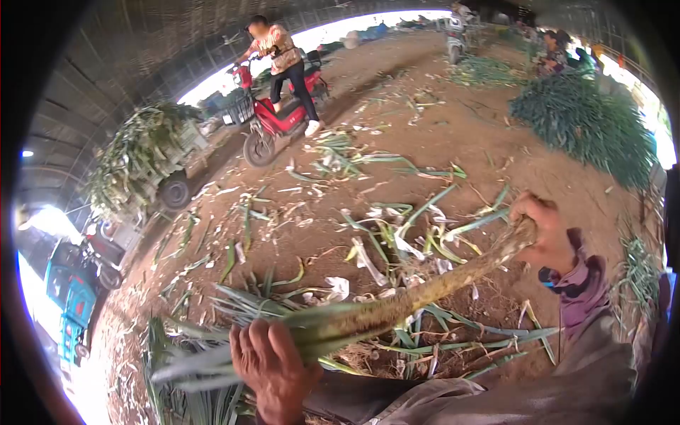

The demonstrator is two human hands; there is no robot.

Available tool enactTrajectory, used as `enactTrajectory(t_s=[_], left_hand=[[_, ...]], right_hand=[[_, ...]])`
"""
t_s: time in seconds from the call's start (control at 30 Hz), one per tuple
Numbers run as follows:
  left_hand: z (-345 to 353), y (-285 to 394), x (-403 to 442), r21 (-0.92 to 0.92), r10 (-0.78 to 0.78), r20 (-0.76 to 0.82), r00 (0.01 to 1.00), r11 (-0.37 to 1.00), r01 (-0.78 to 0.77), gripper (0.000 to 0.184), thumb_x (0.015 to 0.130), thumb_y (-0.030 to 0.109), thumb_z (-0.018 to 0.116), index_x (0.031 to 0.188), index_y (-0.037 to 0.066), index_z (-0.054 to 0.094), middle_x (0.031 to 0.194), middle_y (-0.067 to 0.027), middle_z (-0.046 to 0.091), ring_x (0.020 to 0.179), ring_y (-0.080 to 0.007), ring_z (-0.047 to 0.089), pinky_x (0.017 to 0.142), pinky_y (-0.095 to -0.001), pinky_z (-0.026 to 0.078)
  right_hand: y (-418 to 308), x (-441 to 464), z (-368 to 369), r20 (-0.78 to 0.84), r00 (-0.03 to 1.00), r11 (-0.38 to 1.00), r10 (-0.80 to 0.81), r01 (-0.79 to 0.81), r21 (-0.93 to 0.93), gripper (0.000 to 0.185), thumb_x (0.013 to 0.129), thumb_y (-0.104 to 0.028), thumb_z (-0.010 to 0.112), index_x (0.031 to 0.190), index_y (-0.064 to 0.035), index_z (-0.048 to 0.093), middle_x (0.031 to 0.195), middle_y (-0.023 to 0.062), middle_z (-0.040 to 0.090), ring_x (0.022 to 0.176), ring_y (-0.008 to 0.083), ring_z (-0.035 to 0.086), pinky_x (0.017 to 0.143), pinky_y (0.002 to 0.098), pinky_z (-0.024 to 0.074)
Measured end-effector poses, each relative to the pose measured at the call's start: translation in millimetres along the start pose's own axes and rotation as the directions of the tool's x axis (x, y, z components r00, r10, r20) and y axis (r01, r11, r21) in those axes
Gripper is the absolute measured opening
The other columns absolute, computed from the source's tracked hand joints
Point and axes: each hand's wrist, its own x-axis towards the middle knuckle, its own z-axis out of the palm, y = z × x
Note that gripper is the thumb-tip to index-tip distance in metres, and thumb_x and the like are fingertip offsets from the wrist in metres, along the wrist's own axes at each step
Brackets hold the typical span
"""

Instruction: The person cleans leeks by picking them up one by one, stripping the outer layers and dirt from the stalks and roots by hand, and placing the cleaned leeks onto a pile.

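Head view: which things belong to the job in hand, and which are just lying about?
Apparently in the job:
- long stalk
- left hand, fingers curled over its leafy part
- right hand, holding its other end
- leafy stalks beside the left hand

Apparently just about:
- scraps on the ground
- red scooter, with a rider
- loaded cart
- blue vehicle

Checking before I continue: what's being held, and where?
A long leek-like stalk: right hand around its brown, dirty end, left hand around its green leafy part.
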Motion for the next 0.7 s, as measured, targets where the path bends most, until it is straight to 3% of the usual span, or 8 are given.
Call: enactTrajectory(t_s=[0.1,0.17,0.23,0.3,0.37,0.4,0.57,0.7], left_hand=[[-48,0,-34,0.111,-0.153,0.098,0.983,0.984,0.142,0.048,0.057,0.023,0.071,0.096,0.002,0.052,0.086,-0.0173,0.055,0.081,-0.0400,0.056,0.071,-0.0529,0.044],[-56,-4,-68,0.154,-0.197,0.008,0.980,0.969,0.194,0.044,0.077,0.025,0.068,0.116,0.004,0.061,0.100,-0.0213,0.064,0.080,-0.0364,0.063,0.067,-0.0480,0.052],[-59,3,-96,0.232,-0.323,0.100,0.941,0.927,0.294,0.044,0.075,0.025,0.068,0.114,0.004,0.061,0.098,-0.0205,0.063,0.080,-0.0363,0.062,0.067,-0.0475,0.051],[-57,15,-118,0.308,-0.443,0.186,0.877,0.874,0.376,0.044,0.073,0.025,0.067,0.112,0.004,0.061,0.096,-0.0197,0.063,0.079,-0.0362,0.062,0.066,-0.0470,0.050],[-49,28,-132,0.376,-0.553,0.252,0.794,0.812,0.446,0.045,0.072,0.025,0.067,0.110,0.004,0.061,0.095,-0.0189,0.062,0.078,-0.0361,0.061,0.066,-0.0465,0.050],[-42,35,-138,0.392,-0.557,0.258,0.789,0.807,0.441,0.045,0.070,0.026,0.068,0.109,0.004,0.061,0.094,-0.0189,0.062,0.080,-0.0366,0.060,0.068,-0.0469,0.049],[1,61,-171,0.376,-0.668,0.335,0.664,0.741,0.556,0.044,0.069,0.029,0.070,0.105,0.004,0.061,0.094,-0.0186,0.062,0.088,-0.0390,0.059,0.077,-0.0488,0.047],[-16,49,-187,-0.057,-0.568,0.450,0.689,0.752,0.657,0.040,0.078,0.026,0.067,0.109,0.003,0.059,0.098,-0.0170,0.063,0.090,-0.0379,0.058,0.078,-0.0490,0.046]], right_hand=[[26,-9,68,-0.086,0.950,0.890,0.301,-0.248,0.384,0.034,0.077,-0.021,0.072,0.102,-0.0025,0.058,0.079,0.0038,0.055,0.065,0.0129,0.052,0.058,0.0276,0.0426],[26,-21,113,0.024,0.800,0.581,0.600,-0.456,0.674,0.026,0.083,-0.016,0.065,0.104,-0.0019,0.059,0.081,0.0031,0.058,0.065,0.0124,0.053,0.058,0.0267,0.0441],[2,-37,160,0.341,0.795,0.259,0.501,-0.515,0.817,0.023,0.090,-0.010,0.054,0.111,-0.0015,0.059,0.085,0.0035,0.060,0.062,0.0119,0.053,0.057,0.0261,0.0457],[-49,-44,205,0.571,0.811,0.404,0.127,-0.569,0.716,0.032,0.092,-0.015,0.057,0.120,0.0011,0.055,0.094,0.0080,0.064,0.068,0.0124,0.059,0.057,0.0254,0.0492],[-111,-63,250,0.783,0.599,-0.147,-0.167,-0.801,0.581,0.036,0.095,-0.023,0.060,0.119,0.0031,0.055,0.096,0.0080,0.064,0.068,0.0110,0.061,0.059,0.0222,0.0523],[-145,-64,251,0.757,0.587,-0.203,-0.288,-0.810,0.551,0.035,0.095,-0.028,0.062,0.110,0.0031,0.060,0.089,0.0067,0.064,0.064,0.0096,0.059,0.059,0.0221,0.0515],[-207,-104,292,0.863,0.499,-0.161,-0.085,-0.861,0.482,0.025,0.093,-0.025,0.065,0.102,-0.0020,0.064,0.076,0.0001,0.063,0.065,0.0071,0.058,0.057,0.0220,0.0463],[-208,-105,291,0.833,0.543,0.006,-0.106,-0.837,0.547,0.021,0.093,-0.023,0.064,0.101,-0.0034,0.064,0.072,-0.0037,0.059,0.062,0.0038,0.053,0.053,0.0212,0.0418]])
